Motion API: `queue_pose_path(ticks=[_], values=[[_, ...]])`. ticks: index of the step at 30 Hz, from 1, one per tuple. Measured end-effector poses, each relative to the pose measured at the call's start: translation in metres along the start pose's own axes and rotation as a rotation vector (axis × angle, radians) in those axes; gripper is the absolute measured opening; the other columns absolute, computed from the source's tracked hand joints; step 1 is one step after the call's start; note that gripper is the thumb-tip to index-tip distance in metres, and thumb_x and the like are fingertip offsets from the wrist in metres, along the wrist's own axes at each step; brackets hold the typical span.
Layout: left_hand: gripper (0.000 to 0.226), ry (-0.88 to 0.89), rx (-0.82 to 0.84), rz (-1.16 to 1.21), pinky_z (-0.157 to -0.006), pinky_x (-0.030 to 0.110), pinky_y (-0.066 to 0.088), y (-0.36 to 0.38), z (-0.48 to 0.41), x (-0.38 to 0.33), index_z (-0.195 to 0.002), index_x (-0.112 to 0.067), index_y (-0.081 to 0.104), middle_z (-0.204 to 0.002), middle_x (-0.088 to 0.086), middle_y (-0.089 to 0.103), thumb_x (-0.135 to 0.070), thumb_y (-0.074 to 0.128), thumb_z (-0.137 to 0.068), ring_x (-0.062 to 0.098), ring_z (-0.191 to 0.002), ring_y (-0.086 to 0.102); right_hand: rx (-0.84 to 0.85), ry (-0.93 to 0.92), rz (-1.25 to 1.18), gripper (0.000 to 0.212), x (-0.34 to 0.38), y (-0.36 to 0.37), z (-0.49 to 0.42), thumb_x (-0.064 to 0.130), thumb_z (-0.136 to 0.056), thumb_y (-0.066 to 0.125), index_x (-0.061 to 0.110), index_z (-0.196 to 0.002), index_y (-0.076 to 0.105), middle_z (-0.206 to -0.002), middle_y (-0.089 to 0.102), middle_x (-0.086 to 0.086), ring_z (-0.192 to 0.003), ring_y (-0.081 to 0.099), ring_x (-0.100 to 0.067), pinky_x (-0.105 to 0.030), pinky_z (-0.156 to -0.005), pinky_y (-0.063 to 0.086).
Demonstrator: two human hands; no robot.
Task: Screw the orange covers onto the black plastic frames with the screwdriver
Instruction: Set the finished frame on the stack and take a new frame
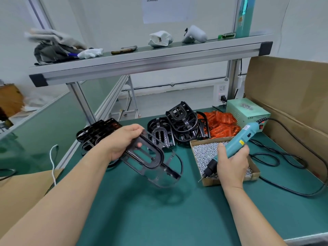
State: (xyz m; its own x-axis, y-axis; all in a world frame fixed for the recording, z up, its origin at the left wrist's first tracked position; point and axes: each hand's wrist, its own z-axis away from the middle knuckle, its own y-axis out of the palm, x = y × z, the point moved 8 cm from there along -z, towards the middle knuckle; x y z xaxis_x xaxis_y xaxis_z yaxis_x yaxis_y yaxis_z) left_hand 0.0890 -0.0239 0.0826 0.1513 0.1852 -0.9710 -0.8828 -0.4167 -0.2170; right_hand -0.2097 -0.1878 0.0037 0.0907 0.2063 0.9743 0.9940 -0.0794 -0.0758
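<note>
Head view: left hand point(122, 144) grips one black frame point(147, 157) by its far end, thumb on top and fingers curled beneath. The frame is lifted off the bench point(159, 210) and tilts down toward the right hand.

Right hand point(230, 162) is wrapped round the teal screwdriver point(236, 146). The bit points down-left, its tip just outside the near-left corner of the box point(211, 181) of screws point(204, 151). The box lies under and beyond that hand.

Orange covers point(220, 125) sit in a heap beyond the right hand, behind the box. A pile point(179, 125) of frames stands beyond and between both hands, touching the covers. A stack point(95, 132) of frames lies just beyond the left hand, close to the bench's left edge.

Supply point(246, 110) is beyond the right hand. A black cable point(284, 157) loops on the mat to that hand's right, and cardboard point(287, 89) walls off that side.

Open mat lies nearer the person than both hands, between the forearms, out to the near edge.
</note>
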Motion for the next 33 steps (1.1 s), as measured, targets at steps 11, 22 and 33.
queue_pose_path(ticks=[11, 22, 33], values=[[0.021, -0.178, 0.384, -0.399, -0.053, 0.023, 0.046, 0.067, -0.011, 0.042, -0.093, -0.017, 0.067, -0.077, -0.004, 0.067, -0.015, 0.048, -0.102, 0.008, -0.059, 0.058, -0.017, 0.01, -0.012, 0.05, -0.005, 0.0, -0.002, 0.033, -0.093, 0.068, 0.005, -0.125, 0.042, -0.087, 0.055, 0.0, -0.085, 0.055, -0.032, -0.038, -0.078, 0.039], [0.021, -0.124, 0.323, -0.46, -0.084, 0.019, 0.047, 0.088, -0.023, 0.061, -0.107, -0.014, 0.074, -0.093, -0.011, 0.073, -0.02, 0.054, -0.101, 0.0, -0.081, 0.059, -0.035, 0.003, -0.006, 0.053, -0.007, -0.001, -0.002, 0.033, -0.093, 0.068, 0.004, -0.129, 0.042, -0.099, 0.057, -0.007, -0.089, 0.053, -0.029, -0.037, -0.08, 0.037], [0.097, -0.293, 0.052, -1.238, -0.1, 0.049, 0.042, 0.087, 0.005, 0.048, -0.144, -0.019, 0.036, -0.145, 0.012, 0.034, -0.088, 0.042, -0.076, 0.039, -0.13, 0.042, -0.056, -0.009, -0.003, 0.052, -0.006, -0.002, -0.002, 0.03, -0.094, 0.069, 0.002, -0.129, 0.044, -0.1, 0.057, -0.006, -0.087, 0.048, -0.024, -0.031, -0.078, 0.031]])
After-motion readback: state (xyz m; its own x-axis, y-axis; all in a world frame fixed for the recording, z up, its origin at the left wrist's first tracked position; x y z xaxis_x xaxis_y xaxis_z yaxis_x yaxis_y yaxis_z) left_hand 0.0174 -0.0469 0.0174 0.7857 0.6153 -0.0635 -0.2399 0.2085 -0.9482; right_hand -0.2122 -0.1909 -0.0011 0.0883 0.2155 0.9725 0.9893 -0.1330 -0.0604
